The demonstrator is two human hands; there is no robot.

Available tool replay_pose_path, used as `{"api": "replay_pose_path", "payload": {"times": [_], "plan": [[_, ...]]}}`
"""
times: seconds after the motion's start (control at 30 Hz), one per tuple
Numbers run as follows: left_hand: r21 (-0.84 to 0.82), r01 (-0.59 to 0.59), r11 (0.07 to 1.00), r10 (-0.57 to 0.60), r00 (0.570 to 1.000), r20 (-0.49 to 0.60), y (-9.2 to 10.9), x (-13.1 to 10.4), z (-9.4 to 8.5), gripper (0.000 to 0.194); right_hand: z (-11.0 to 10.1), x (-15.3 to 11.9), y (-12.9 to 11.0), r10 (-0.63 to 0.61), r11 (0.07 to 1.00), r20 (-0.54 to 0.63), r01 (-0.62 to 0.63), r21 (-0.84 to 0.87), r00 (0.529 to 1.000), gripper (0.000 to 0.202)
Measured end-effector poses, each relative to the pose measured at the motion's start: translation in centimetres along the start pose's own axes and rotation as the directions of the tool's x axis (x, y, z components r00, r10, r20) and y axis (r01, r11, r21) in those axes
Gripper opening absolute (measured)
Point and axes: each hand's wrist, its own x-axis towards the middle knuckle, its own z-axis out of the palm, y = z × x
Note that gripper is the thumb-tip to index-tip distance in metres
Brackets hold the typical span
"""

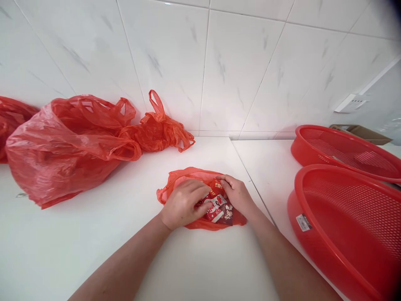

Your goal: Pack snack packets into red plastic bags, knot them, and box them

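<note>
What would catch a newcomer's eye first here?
Red dominates: a large, puffed plastic bag against the wall at left, and two big baskets at right. Between them, low in the middle, the left hand and right hand are at an open red bag of small printed packets.

Before me, beside the plain white flat worktop [125, 234], the square wall tiles [169, 50] are white with grey veining. On it, the thin crumpled plastic bag [178, 177] is translucent red; the small flat packets [219, 205] inside mix red, white and dark maroon.
</note>
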Motion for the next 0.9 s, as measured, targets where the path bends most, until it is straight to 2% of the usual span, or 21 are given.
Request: {"api": "replay_pose_path", "payload": {"times": [0.1,0.2,0.27,0.37,0.43,0.5,0.6,0.67,0.77,0.83,0.9], "plan": [[-0.010,-0.110,0.994,0.110,0.983,0.144,1.3,0.2,0.6,0.034,-0.1,0.2,0.2,-0.025,1.000,-0.007,0.025,-0.019,1.000,0.034],[-0.001,-0.112,0.994,0.109,0.964,0.242,1.9,0.1,1.4,0.016,-0.2,0.3,0.5,0.054,0.998,0.035,-0.055,0.012,0.998,0.038],[0.000,-0.115,0.993,0.112,0.969,0.222,1.9,0.0,1.7,0.015,-0.3,0.4,0.7,0.086,0.995,0.060,-0.088,0.043,0.995,0.037],[-0.038,-0.082,0.996,0.085,0.994,0.066,1.4,-0.1,1.6,0.017,-0.4,0.5,0.7,0.029,0.999,0.046,-0.031,0.035,0.999,0.031],[-0.052,-0.002,0.999,0.000,0.999,-0.047,0.9,-0.1,1.3,0.016,-0.4,0.3,0.3,-0.066,0.997,-0.015,0.065,-0.028,0.998,0.025],[-0.060,0.120,0.991,-0.126,0.987,-0.103,0.4,-0.2,1.0,0.018,-0.4,0.0,-0.3,-0.170,0.980,-0.082,0.160,-0.116,0.982,0.021],[-0.132,0.306,0.943,-0.318,0.945,-0.080,-0.4,-0.2,1.1,0.024,-0.1,-0.7,-1.4,-0.280,0.948,-0.080,0.262,-0.181,0.957,0.022],[-0.205,0.365,0.908,-0.378,0.925,-0.030,-0.6,-0.2,1.3,0.034,0.3,-1.2,-1.9,-0.331,0.931,-0.046,0.318,-0.178,0.942,0.022],[-0.282,0.335,0.899,-0.336,0.941,0.047,-0.4,0.0,1.3,0.041,0.9,-1.6,-2.3,-0.368,0.914,0.007,0.363,-0.180,0.930,0.019],[-0.309,0.312,0.898,-0.297,0.950,0.096,-0.2,0.2,1.3,0.030,1.0,-1.7,-2.4,-0.363,0.908,0.037,0.363,-0.210,0.931,0.021],[-0.337,0.347,0.875,-0.324,0.938,0.124,-0.2,0.3,1.4,0.020,0.5,-1.6,-2.4,-0.358,0.897,0.022,0.350,-0.270,0.933,0.019]]}}
